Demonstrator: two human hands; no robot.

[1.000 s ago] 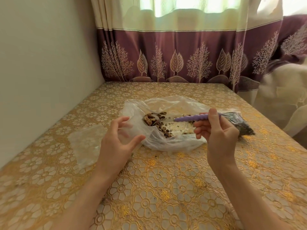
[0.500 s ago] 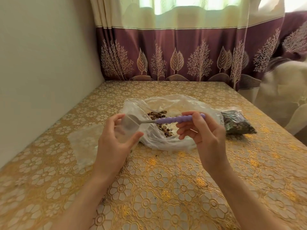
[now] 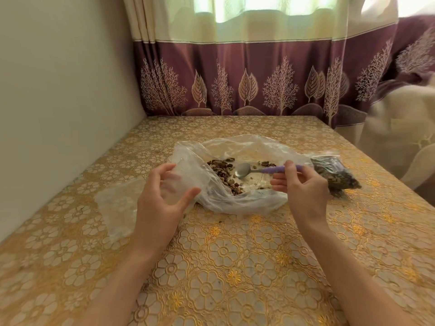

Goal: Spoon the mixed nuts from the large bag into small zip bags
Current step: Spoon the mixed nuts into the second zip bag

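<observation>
A large clear plastic bag lies open on the table with mixed nuts spread inside. My right hand grips a spoon by its purple handle; the empty metal bowl hovers over the nuts. My left hand holds a small clear zip bag open between thumb and fingers, at the large bag's left edge. A filled small zip bag lies to the right, partly behind my right hand.
Several empty clear zip bags lie flat to the left of my left hand. The table has a gold floral cloth. A wall runs along its left side, a curtain hangs behind, and a covered chair stands at right.
The spoon went left with nuts to the small bag held by my left hand, tipped there, and has come back right, empty, over the nuts in the large bag.
</observation>
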